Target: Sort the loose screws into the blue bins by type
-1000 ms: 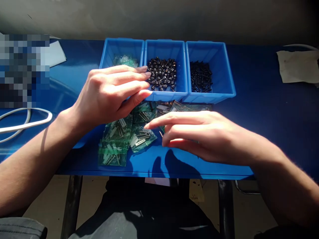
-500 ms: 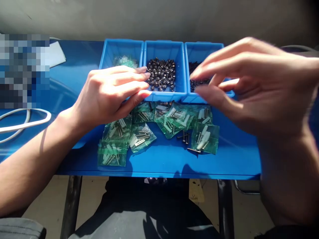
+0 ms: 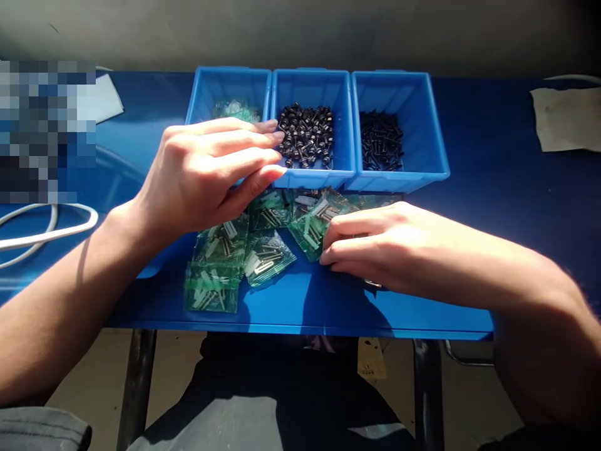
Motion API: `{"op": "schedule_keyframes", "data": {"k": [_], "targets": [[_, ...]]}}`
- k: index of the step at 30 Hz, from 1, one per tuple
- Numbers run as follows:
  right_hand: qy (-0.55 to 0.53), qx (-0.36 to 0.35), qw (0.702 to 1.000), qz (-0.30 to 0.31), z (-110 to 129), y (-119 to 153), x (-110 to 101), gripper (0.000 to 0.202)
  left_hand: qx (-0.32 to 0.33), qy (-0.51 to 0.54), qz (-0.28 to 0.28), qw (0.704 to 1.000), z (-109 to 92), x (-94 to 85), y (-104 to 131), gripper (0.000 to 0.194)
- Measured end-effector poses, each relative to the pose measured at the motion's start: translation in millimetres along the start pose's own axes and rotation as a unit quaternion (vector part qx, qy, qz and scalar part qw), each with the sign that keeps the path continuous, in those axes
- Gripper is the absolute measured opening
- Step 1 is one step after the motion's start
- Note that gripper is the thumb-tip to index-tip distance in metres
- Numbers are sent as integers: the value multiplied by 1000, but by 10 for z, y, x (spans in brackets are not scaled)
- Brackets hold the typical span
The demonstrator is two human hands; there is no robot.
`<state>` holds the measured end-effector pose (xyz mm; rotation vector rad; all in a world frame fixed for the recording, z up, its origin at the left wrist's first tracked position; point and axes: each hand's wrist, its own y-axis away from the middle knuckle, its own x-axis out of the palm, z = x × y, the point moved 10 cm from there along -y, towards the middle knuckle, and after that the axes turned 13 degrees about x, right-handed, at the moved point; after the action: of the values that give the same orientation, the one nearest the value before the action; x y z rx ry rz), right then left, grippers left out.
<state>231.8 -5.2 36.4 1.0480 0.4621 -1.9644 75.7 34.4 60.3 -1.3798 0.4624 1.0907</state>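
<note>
My left hand [image 3: 201, 169] lies with its fingers stretched out over the front of the left blue bin [image 3: 230, 78], its fingertips at the edge of the middle bin [image 3: 312, 180]. Nothing shows in it. Small green bags [image 3: 235, 122] are in the left bin; short dark bolts [image 3: 305, 134] fill the bottom of the middle one. My right hand [image 3: 375, 247] is down at the table, fingers curled and close together, covering the spot of some loose screws. What it pinches is hidden. Beside its fingertips lies a green plastic bag [image 3: 307, 235] with white plugs and screws.
Dark screws [image 3: 380, 141] lie in the right bin [image 3: 425, 119]. Several more green bags, one at the front left [image 3: 211, 288], are spread on the blue table [image 3: 282, 313]. A white cable [image 3: 70, 213] loops at left; brown paper [image 3: 566, 119] lies at right.
My right hand has come down from above the right bin to the table among the bags, uncovering that bin's screws. My left hand has stayed in place.
</note>
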Motion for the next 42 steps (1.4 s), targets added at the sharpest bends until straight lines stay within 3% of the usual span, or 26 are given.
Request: {"op": "schedule_keyframes", "data": {"k": [6,8,10,11,14,16,18,20,22,23,27,30,32,36,39,42], "targets": [[-31,-20,992,-123,-46,47,-233,18,8,2,-7,1000,-18,-16,-29,18],[-85,-7,988,-130,-73,42,-309,13,10,4,-10,1000,-23,-25,-40,16],[-136,37,978,-157,-146,37,-416,10,12,6,-8,1000,-28,-18,-45,15],[-143,72,967,-200,-209,59,-511,7,12,4,-7,1000,-26,-13,-45,15],[-74,192,907,-367,-380,268,-832,14,7,-1,-12,1000,-15,-7,-35,15],[-19,220,886,-407,-397,373,-948,23,8,-1,-15,1000,-11,-5,-30,14],[-19,165,930,-327,-341,307,-885,19,11,-4,-16,1000,-12,-6,-29,14],[-43,67,988,-134,-203,212,-574,13,17,-7,-13,1000,-20,-7,-31,14],[-40,11,998,50,-100,252,-195,14,20,-6,-10,1000,-26,-9,-33,15],[-31,5,995,92,-83,274,-75,17,16,-5,-6,1000,-21,-5,-33,15],[9,40,994,100,-62,163,164,27,2,-7,0,1000,-4,0,-29,16],[27,32,996,85,12,50,228,32,3,-4,-6,1000,-14,-7,-34,15],[28,19,998,61,32,23,168,33,3,-2,-5,1000,-17,-1,-35,16],[-47,9,999,2,-43,123,-171,26,4,-4,-2,1000,-17,2,-25,18],[-60,28,997,38,-170,238,-253,17,5,-7,0,1000,-13,-2,-17,19],[-32,45,996,63,-268,278,-191,18,9,-3,1,1000,-16,-3,-25,19]]}}
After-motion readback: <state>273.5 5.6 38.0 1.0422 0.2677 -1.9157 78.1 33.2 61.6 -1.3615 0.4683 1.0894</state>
